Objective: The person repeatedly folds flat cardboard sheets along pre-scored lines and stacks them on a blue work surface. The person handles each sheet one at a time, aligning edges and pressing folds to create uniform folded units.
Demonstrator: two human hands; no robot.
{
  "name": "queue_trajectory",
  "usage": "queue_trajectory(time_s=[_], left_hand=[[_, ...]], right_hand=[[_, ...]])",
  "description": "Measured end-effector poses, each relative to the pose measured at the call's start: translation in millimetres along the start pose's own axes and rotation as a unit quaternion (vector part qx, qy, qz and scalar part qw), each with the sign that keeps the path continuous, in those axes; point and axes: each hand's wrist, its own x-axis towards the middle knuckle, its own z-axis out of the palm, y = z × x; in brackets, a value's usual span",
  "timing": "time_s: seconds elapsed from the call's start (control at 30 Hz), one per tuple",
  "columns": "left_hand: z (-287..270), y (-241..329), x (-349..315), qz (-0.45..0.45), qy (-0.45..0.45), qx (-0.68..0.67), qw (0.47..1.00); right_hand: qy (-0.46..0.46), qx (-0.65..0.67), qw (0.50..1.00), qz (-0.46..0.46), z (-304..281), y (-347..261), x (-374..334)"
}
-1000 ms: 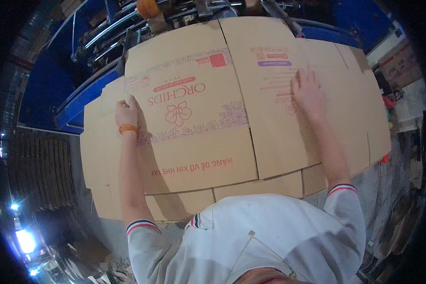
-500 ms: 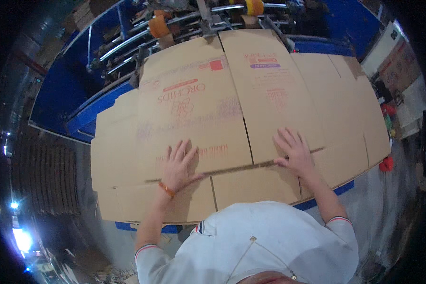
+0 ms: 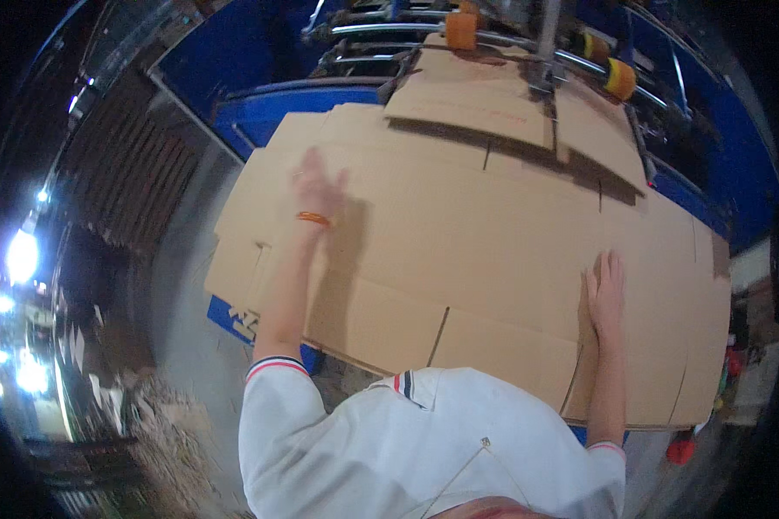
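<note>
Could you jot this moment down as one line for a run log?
left hand: open, blurred, over plain cardboard | right hand: open, on plain cardboard | printed sheet: far end by orange roller

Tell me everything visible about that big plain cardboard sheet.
The plain cardboard sheet is broad and brown, lying flat before a blue machine, with faint creases and narrow slits along its near and far edges. A printed sheet overlaps its far side. The right hand appears to rest on it; the left hand is blurred over it, contact unclear.

Two grips (image 3: 318, 189) (image 3: 607, 294); one cardboard stack (image 3: 485, 233); one orange bracelet (image 3: 313, 218)
</note>
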Motion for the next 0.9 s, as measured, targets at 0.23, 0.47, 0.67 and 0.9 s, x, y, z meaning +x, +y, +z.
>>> queue_trajectory(time_s=[0.23, 0.47, 0.67, 0.9], left_hand=[[-50.7, -84.3, -36.9, -0.234, -0.204, 0.053, 0.949], [-60.9, -98.5, 3.6, -0.297, -0.2, 0.021, 0.934], [-112.9, -58.1, 18.8, -0.181, -0.089, 0.16, 0.966], [-255.7, -44.8, 53.6, -0.182, -0.245, -0.529, 0.792]], right_hand=[[0.017, 0.009, 0.999, -0.04, -13.8, -18.3, -42.3], [0.052, -0.021, 0.997, -0.045, -6.9, -13.6, -35.8], [0.045, -0.024, 0.998, -0.021, -14.2, -27.3, -43.5], [0.032, 0.001, 0.999, -0.017, -33.6, -39.3, -115.4]])
